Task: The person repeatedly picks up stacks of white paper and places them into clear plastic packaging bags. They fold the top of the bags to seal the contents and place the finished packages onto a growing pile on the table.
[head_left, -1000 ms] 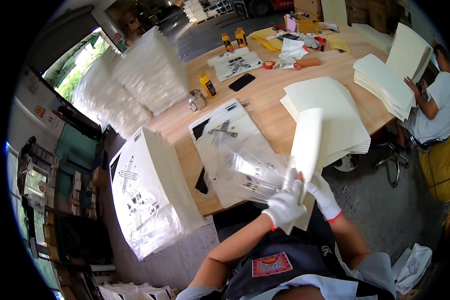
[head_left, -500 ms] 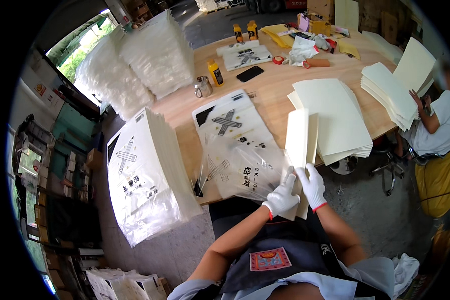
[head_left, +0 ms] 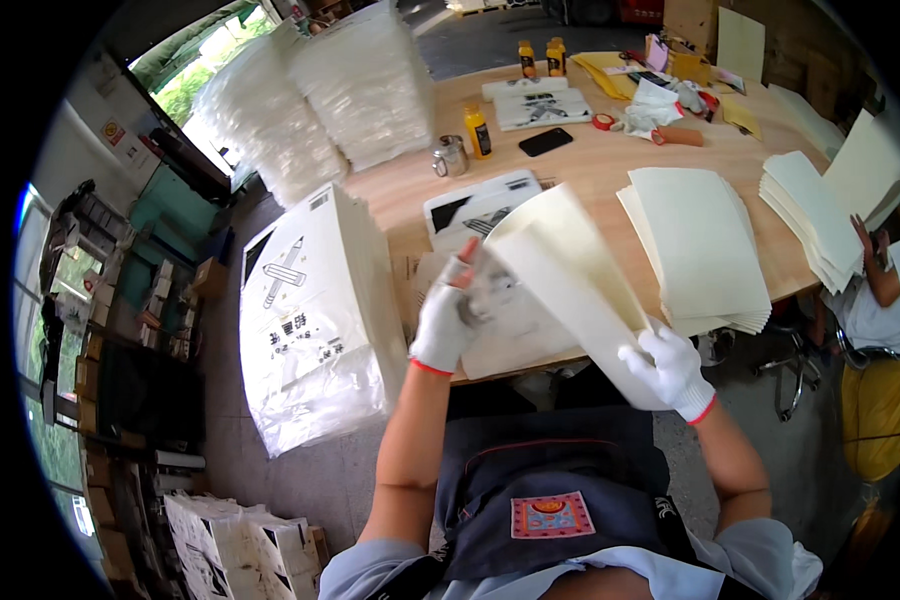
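My right hand point(head_left: 670, 370), in a white glove, grips the lower end of a bent sheaf of cream paper point(head_left: 570, 290), which slants up to the left in a curve. My left hand point(head_left: 443, 322), also gloved, is raised left of the paper with its fingers stretched out and partly smeared. Nothing shows in its grasp. Beneath and beside it lies a clear printed plastic bag point(head_left: 530, 330) at the table's near edge. Behind that, more printed bags point(head_left: 450, 215) lie in a flat pile, partly covered by the paper.
A tall stack of filled bags point(head_left: 310, 320) stands at left, wrapped bundles point(head_left: 360, 90) behind it. Cream paper point(head_left: 695, 245) is piled on the wooden table point(head_left: 370, 190). A metal mug point(head_left: 450, 157), orange bottle point(head_left: 478, 132) and phone point(head_left: 546, 142) lie beyond. A co-worker point(head_left: 885, 280) handles paper at right.
My left hand has left the paper and moved left and up. My right hand has shifted right, keeping the paper, which has swung up and leftward into a curve. The clear bag now lies lower.
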